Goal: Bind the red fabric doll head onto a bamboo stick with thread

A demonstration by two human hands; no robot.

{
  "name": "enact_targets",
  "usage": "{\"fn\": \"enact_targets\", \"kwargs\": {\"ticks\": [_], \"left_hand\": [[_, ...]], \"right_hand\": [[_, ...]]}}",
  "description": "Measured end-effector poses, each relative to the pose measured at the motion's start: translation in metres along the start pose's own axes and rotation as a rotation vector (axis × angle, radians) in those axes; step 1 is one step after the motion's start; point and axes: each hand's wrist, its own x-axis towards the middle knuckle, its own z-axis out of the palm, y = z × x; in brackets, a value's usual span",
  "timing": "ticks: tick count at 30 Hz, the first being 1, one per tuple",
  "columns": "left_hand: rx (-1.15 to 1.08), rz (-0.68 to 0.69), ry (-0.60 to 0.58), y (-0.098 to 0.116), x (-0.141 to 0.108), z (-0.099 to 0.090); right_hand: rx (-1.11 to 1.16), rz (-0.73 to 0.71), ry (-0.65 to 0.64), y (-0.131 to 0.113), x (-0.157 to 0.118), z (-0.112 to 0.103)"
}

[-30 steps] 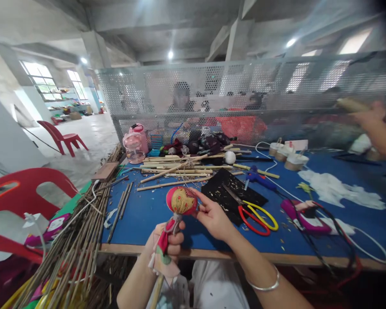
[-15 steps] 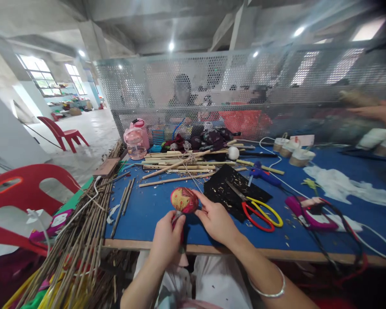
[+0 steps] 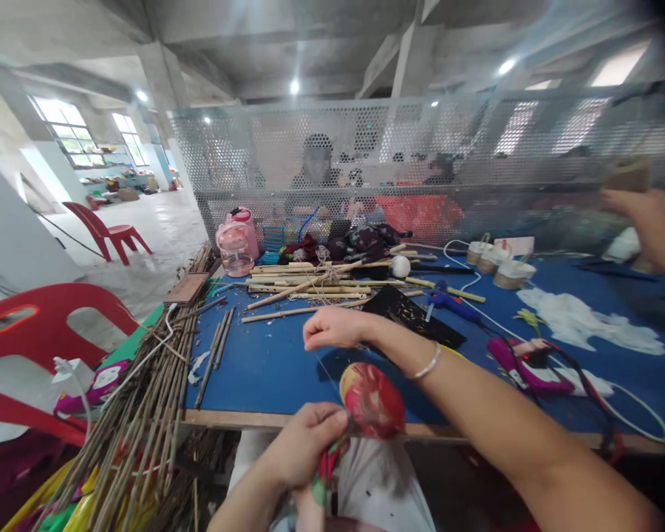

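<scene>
My left hand (image 3: pixel 309 443) is closed around the gathered neck of a ball covered in red and yellow patterned cloth (image 3: pixel 374 399). The ball leans to the right, over the table's front edge, somewhat blurred. Loose red and green cloth (image 3: pixel 326 469) hangs below my fingers. Farther up, over the blue tabletop, my right hand (image 3: pixel 335 329) is pinched on a thin thread (image 3: pixel 328 372) that stretches down to the ball's neck. Behind my right forearm the scissors are mostly hidden; part of a yellow handle (image 3: pixel 453 352) shows.
Bamboo sticks (image 3: pixel 310 284), a white ball (image 3: pixel 400 266) and a blue glue gun (image 3: pixel 451 301) lie behind my hands. A black cloth (image 3: pixel 415 318) holds scraps. Long twigs (image 3: pixel 144 414) fill the left edge. At far right another person's hand (image 3: pixel 637 203) holds a brownish object.
My right hand has left the ball and moved up and left, drawing the thread taut. The ball has swung right and toward me in my left hand. My right forearm now covers the scissors.
</scene>
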Motion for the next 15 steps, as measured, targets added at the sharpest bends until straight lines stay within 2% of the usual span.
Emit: {"fn": "enact_targets", "kwargs": {"ticks": [1, 4, 6, 7, 9, 12, 15], "left_hand": [[-0.02, 0.018, 0.057, -0.001, 0.005, -0.001], [-0.15, 0.103, 0.318, 0.012, 0.009, -0.016], [-0.195, 0.113, 0.446, 0.028, 0.001, -0.026], [-0.211, 0.108, 0.47, 0.036, -0.005, -0.029], [-0.275, 0.085, 0.443, 0.048, -0.015, -0.028], [-0.385, 0.012, 0.283, 0.052, -0.02, -0.017], [-0.403, -0.081, 0.141, 0.044, -0.017, -0.009]], "right_hand": [[-0.145, -0.067, -0.025, -0.02, 0.001, -0.009], [-0.512, -0.13, 0.089, -0.069, -0.018, -0.015], [-0.557, -0.111, 0.206, -0.08, -0.04, -0.001], [-0.5, -0.089, 0.27, -0.077, -0.051, 0.01], [-0.256, -0.013, 0.419, -0.061, -0.066, 0.034], [0.224, 0.076, 0.598, -0.028, -0.069, 0.069], [0.52, 0.021, 0.625, -0.009, -0.06, 0.094]]}}
